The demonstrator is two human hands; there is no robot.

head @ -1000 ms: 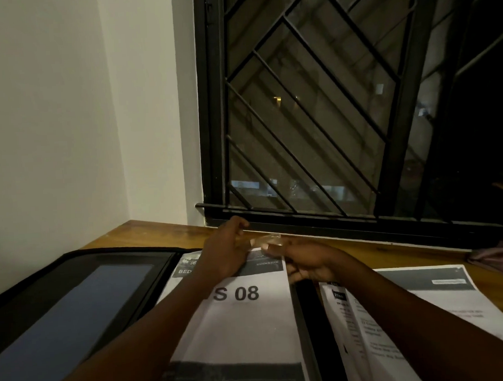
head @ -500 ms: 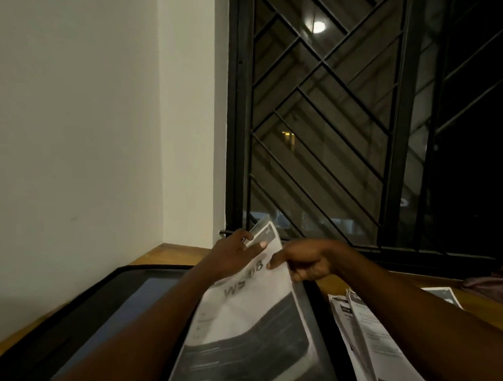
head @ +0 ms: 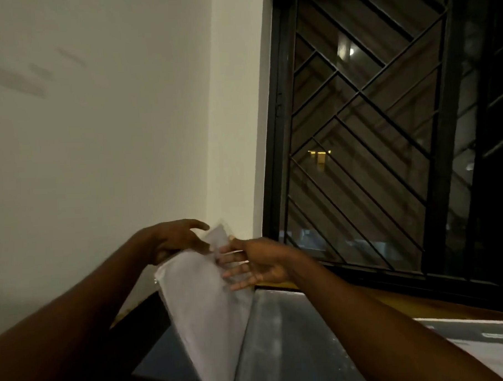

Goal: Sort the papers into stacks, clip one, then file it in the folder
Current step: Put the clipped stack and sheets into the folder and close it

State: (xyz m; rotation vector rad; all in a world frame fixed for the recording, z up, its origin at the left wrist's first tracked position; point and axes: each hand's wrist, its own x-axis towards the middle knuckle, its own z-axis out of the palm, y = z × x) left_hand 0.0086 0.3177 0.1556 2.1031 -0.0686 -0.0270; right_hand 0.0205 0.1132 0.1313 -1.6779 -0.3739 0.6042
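Because the open folder (head: 279, 333) lies flat on the desk (head: 416, 305) nearest the camera, the paper stack (head: 203, 302) stands tilted on edge over its fold, apparently ready to be slipped in. Above, the left hand (head: 171, 240) grips the stack's top edge with curled fingers while the right hand (head: 259, 262) presses straight fingers flat against its face to steady it. Farther right, the other papers (head: 482, 344) rest on the desk beneath the barred window (head: 372, 156), seemingly set aside.

Plain pale wall (head: 98, 139) from nine to twelve o'clock, black-framed window (head: 272, 160) with diagonal metal grille (head: 386, 127) from twelve to three, small yellow light (head: 319, 152) beyond, wooden tabletop (head: 466, 307) at four o'clock.
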